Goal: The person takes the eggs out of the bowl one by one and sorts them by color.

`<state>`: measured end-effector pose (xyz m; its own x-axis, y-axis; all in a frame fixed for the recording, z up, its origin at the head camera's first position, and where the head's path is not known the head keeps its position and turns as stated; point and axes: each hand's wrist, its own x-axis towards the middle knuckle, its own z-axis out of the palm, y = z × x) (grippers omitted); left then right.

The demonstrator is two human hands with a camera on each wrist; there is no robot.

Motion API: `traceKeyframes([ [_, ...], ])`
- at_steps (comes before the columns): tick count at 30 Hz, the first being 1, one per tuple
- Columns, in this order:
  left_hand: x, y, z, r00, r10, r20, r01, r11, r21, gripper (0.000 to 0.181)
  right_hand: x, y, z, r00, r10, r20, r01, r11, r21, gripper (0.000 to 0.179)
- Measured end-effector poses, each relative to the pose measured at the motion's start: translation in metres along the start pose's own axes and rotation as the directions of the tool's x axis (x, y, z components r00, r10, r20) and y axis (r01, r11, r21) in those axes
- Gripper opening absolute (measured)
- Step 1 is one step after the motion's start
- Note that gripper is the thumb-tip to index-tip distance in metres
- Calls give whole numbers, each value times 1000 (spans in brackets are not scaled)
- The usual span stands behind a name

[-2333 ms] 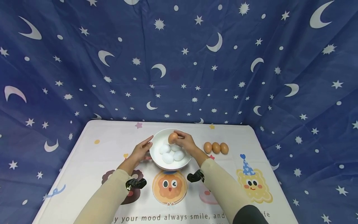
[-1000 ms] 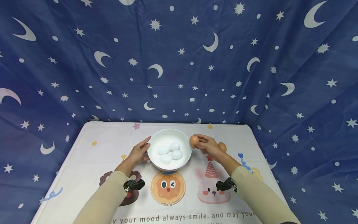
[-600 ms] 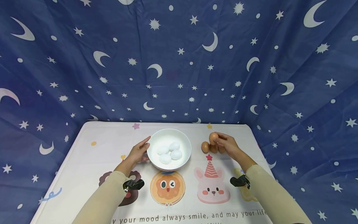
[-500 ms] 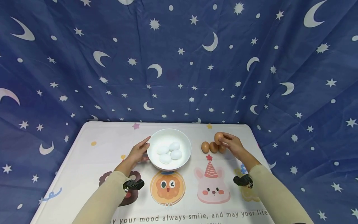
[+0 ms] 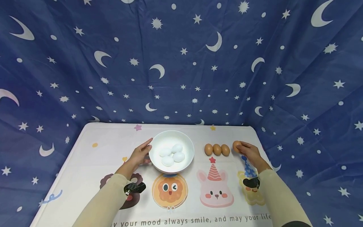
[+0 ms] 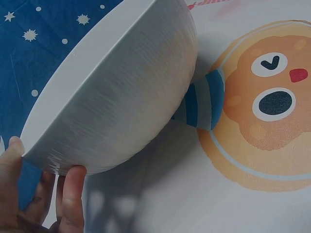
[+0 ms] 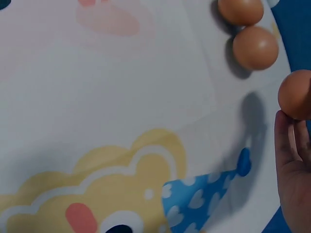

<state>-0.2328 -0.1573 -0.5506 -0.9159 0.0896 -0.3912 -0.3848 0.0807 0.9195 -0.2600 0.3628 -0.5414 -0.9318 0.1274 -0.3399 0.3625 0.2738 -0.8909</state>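
Note:
My left hand [image 5: 139,154] grips the left side of a white bowl [image 5: 185,140], thumb at the rim and fingers against the outer wall and underside. Several white eggs [image 5: 178,156] lie in the bowl. At the right, my right hand [image 5: 251,152] pinches a brown egg [image 5: 236,146] with its fingertips. To the left of that egg, three brown eggs [image 5: 216,149] stand in a row. In the right wrist view the held egg [image 7: 296,94] is partly cut off by the frame edge, its shadow falling on the cloth.
A white tablecloth [image 5: 113,132] printed with cartoon figures and lettering covers the table. Behind it hangs a dark blue curtain [image 5: 170,110] with moons and stars. Black wrist cameras sit on both sleeves.
My right hand has carried the brown egg from over the bowl rightward, past the three brown eggs, and lowered it beside the row's right end. The left hand stays at the bowl.

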Motion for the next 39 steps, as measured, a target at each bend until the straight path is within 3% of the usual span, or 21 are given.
traceKeyframes([
  [13, -3, -1, 1, 1000, 1, 0, -1, 1000, 11, 50, 3, 27, 3, 998, 40, -44, -43, 997, -68, 68],
  [27, -1, 2, 0, 1000, -12, -3, 12, 1000, 5, 49, 11, 25, 14, 991, 63, -117, -75, 992, -105, 64],
  [39, -1, 1, 0, 1000, 0, 1, 0, 1000, -8, 50, 12, 23, 18, 995, 47, -90, -56, 994, -98, 62],
])
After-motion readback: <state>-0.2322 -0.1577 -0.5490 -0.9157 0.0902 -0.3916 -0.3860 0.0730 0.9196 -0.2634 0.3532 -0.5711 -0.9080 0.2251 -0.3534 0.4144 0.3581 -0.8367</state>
